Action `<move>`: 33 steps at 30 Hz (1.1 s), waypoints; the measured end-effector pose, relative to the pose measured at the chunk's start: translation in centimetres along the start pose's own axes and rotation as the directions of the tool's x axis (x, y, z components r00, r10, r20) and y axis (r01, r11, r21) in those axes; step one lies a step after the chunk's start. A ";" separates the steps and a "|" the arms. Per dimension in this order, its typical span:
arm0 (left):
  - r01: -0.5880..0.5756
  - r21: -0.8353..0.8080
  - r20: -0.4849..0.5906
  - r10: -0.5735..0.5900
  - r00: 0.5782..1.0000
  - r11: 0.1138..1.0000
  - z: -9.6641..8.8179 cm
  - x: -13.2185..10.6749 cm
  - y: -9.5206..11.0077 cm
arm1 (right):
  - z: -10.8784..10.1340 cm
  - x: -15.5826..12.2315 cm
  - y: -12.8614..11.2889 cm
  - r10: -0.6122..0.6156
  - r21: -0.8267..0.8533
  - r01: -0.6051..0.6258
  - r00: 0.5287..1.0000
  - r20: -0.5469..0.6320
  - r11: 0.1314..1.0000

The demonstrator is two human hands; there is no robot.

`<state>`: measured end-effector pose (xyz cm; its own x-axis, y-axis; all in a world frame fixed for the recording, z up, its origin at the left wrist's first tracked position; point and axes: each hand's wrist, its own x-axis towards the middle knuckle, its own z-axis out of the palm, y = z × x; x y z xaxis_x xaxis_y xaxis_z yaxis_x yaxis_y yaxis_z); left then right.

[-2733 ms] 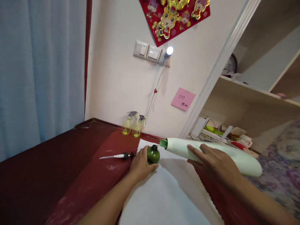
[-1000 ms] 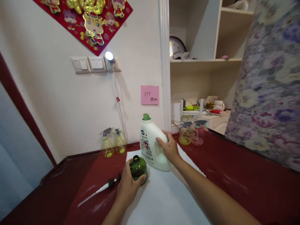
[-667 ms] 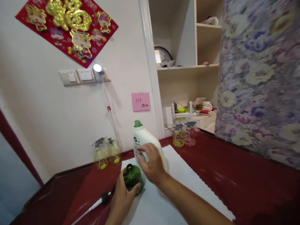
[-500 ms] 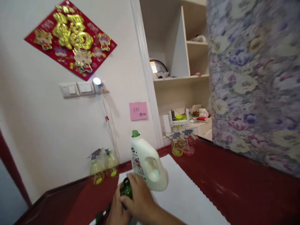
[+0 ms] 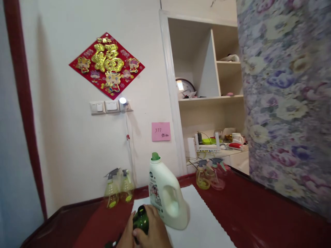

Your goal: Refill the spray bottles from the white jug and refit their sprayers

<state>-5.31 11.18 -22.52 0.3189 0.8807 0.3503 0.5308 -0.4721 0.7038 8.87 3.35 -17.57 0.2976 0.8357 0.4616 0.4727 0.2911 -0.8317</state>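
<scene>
A small dark green bottle [image 5: 141,220] stands at the bottom edge of the view on a white mat [image 5: 204,224]. My left hand [image 5: 127,237] wraps its left side. My right hand [image 5: 153,230] closes over its right side and front, fingers curled round it. Both hands are cut off by the frame's lower edge. Just behind the bottle stands a white detergent jug [image 5: 167,196] with a green cap, upright and touched by neither hand.
The mat lies on a dark red table [image 5: 258,213]. Two yellow spray bottles [image 5: 117,188] stand by the wall, two more [image 5: 209,175] at the back right. A shelf unit [image 5: 209,100] and a flowered curtain [image 5: 287,103] fill the right.
My right hand set the white jug upright, let go of it and came onto the green bottle beside my left hand. The camera has tilted upward.
</scene>
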 end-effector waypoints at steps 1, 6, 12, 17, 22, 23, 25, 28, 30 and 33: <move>0.022 0.007 -0.005 -0.022 1.000 1.000 -0.1 -0.3 0.8 | -0.2 -0.1 -0.1 -0.016 0.002 0.016 1.000 -0.007 1.000; 0.057 -0.001 0.007 -0.057 0.998 0.998 -1.4 -2.0 6.2 | -1.0 -0.5 -0.2 -0.052 0.009 0.052 0.999 0.007 0.999; 0.047 0.035 0.125 -0.051 0.991 0.998 -7.1 -1.2 7.4 | -1.3 -0.7 0.5 -0.043 0.040 0.040 0.996 0.073 0.998; 0.152 0.124 0.008 -0.154 0.988 0.981 -13.0 -1.1 4.1 | -1.3 -0.8 0.8 -0.021 0.042 0.018 0.996 0.083 0.999; 0.170 0.218 -0.007 -0.172 0.985 0.961 -13.2 -3.0 2.3 | -1.5 -0.8 0.6 -0.022 0.039 0.018 0.996 0.086 0.999; 0.163 0.230 -0.003 -0.166 0.986 0.960 -12.6 -3.3 2.2 | -1.5 -0.8 0.6 -0.022 0.035 0.019 0.996 0.087 0.999; 0.145 0.249 0.010 -0.153 0.988 0.957 -11.2 -3.8 2.2 | -1.4 -0.8 0.6 -0.024 0.026 0.022 0.996 0.086 0.999; 0.131 0.277 0.023 -0.142 0.990 0.952 -9.4 -4.0 2.7 | -1.4 -0.8 0.7 -0.031 0.011 0.030 0.996 0.086 0.999; 0.139 0.287 0.017 -0.150 0.989 0.948 -8.9 -4.0 3.2 | -1.4 -0.9 0.7 -0.034 0.002 0.034 0.996 0.088 0.999; 0.171 0.253 -0.012 -0.173 0.985 0.952 -9.2 -3.8 3.8 | -1.5 -0.9 0.6 -0.033 -0.003 0.033 0.995 0.092 0.999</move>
<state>-11.74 6.42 -15.51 0.2124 0.9496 0.2304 0.7589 -0.3088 0.5733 10.11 2.09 -18.08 0.2043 0.8649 0.4585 0.4853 0.3173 -0.8148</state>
